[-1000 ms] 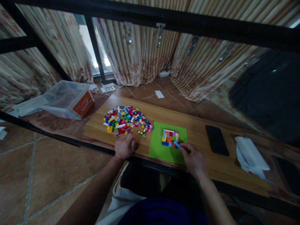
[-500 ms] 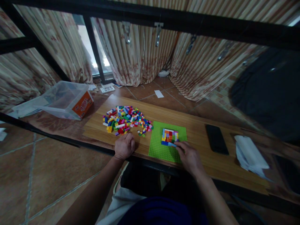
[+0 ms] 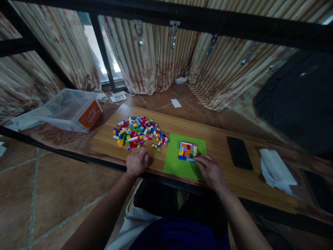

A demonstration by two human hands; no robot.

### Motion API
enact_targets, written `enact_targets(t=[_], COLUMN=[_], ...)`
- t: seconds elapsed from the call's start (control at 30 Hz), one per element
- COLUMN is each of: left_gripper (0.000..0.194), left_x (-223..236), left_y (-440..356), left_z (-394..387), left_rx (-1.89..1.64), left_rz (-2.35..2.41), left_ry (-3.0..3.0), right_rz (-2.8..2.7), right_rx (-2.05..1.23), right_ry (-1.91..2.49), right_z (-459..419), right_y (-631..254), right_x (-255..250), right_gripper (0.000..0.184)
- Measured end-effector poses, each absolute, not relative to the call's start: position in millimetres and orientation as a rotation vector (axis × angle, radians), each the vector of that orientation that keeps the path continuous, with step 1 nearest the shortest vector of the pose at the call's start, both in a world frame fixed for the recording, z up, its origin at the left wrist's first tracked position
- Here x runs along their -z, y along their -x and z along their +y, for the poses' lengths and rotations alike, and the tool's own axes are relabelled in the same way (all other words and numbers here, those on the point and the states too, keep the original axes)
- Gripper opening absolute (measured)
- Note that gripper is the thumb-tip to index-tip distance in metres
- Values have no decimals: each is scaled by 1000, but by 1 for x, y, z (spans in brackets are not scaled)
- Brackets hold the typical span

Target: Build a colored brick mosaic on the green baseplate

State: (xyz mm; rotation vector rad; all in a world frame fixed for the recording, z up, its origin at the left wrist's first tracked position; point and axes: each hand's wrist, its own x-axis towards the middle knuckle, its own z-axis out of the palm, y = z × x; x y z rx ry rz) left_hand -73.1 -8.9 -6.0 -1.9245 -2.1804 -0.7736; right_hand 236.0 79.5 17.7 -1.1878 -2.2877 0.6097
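Observation:
On the wooden board a green baseplate [image 3: 173,165] carries a small block of coloured toy bricks [image 3: 187,149], edged with a dark blue brick [image 3: 182,158] at its near side. A light blue brick [image 3: 191,160] lies beside the dark blue one, its right end between the pinched thumb and fingers of my right hand [image 3: 212,172]. My left hand [image 3: 137,161] rests as a closed fist near the board's front edge; what is inside it, if anything, is hidden. Just beyond that fist spreads a pile of loose bricks [image 3: 142,130].
A clear plastic box [image 3: 71,113] with an orange label stands at the left. Right of the baseplate lie a black phone [image 3: 239,152] and a white packet [image 3: 277,170]. Above the far side runs a dark metal bar [image 3: 156,14] with hanging clips.
The light blue brick looks less tilted and more in line with the dark blue one. My right hand stays at it with only a slight shift; my left fist keeps its place.

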Motion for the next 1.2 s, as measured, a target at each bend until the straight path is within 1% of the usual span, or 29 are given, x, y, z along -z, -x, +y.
enact_targets(t=[0.23,0.57,1.2], left_gripper=[17,16,16], left_x=[4,5,5], left_y=[72,73,73], left_z=[-9,-9,-9], left_rx=[751,767,760], left_rz=[-2197,-2205,-2235], left_ry=[1929,1920,1931], right_rz=[-2298,-2364,-2346], right_rx=[-606,-496,-399], right_ry=[1187,1097,1022], right_z=[79,81,77], right_y=[-232,-234,-238], right_x=[-19,-18,-1], right_gripper=[27,28,32])
